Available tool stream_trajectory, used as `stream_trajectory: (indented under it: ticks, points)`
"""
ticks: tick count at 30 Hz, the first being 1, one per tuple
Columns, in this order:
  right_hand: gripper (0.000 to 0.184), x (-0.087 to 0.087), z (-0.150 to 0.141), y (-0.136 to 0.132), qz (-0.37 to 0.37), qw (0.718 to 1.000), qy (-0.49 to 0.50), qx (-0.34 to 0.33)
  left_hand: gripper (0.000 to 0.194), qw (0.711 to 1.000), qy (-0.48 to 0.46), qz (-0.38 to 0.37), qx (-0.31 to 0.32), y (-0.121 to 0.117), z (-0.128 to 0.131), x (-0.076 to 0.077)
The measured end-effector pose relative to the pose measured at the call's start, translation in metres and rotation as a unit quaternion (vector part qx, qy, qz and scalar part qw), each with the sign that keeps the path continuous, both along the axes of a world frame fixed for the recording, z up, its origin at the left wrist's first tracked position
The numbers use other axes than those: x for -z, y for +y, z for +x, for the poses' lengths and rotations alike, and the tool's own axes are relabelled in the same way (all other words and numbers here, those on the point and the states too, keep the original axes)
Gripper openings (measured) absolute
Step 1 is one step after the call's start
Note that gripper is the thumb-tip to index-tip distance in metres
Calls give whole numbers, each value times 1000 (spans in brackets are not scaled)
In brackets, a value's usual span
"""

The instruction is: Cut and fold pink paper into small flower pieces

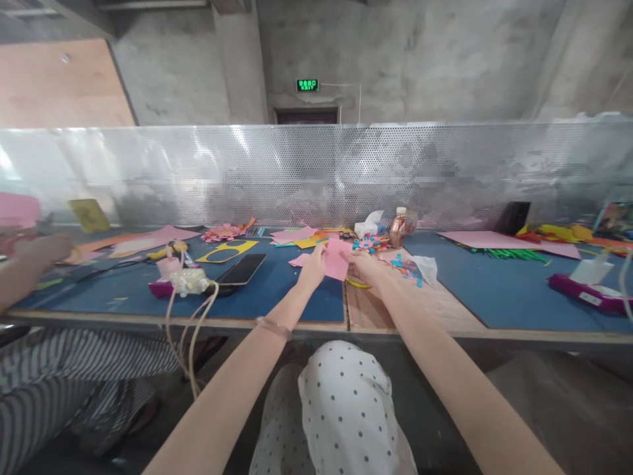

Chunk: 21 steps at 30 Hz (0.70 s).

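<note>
At the far left, a co-worker's hand (47, 251) is seen blurred beside a pink piece (18, 210); whether that piece is gripped cannot be told. To its right, pink sheets (157, 237) are spread over the far part of a blue mat (131, 302). Nearer, a white power strip (192, 281) with trailing cables is set partly over a purple object (161, 289), and a black smartphone (243, 270) is laid just to its right. Beyond them, a yellow sheet with round cut-outs (236, 247) and a pink paper flower (222, 233) are seen. At the centre, above the near part of the table, a small pink sheet (337, 259) is held up between both hands: its left edge is pinched by the left hand (313, 265), its right edge by the right hand (366, 264). Just beyond the right hand, a multicoloured flower (364, 243) is placed, with a capped bottle (397, 227) farther right. Blue and orange scraps (406, 267) and a crumpled tissue (426, 269) are scattered nearer. On the right, green strips (517, 254) are partly covered by a large pink sheet (482, 239).
</note>
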State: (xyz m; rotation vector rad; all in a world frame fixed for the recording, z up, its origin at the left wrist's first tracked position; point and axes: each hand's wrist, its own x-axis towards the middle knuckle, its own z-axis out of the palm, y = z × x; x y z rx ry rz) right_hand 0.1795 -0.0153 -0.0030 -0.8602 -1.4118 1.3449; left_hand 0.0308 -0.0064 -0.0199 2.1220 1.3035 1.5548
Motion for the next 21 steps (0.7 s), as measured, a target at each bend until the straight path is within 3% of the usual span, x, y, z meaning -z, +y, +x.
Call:
stream_trajectory:
  ticks: [6, 10, 17, 21]
  points:
    - [22, 1, 5, 6, 2, 998, 51, -28, 13, 1000, -2, -24, 14, -6, 3, -2]
    - [15, 4, 7, 13, -11, 997, 76, -2, 13, 999, 0, -36, 17, -9, 5, -4]
    - [20, 2, 7, 12, 17, 997, 79, 12, 12, 999, 7, -47, 14, -10, 6, -4]
    - [24, 4, 8, 17, 34, 996, 50, 64, 12, 999, 8, -42, 13, -9, 8, -4]
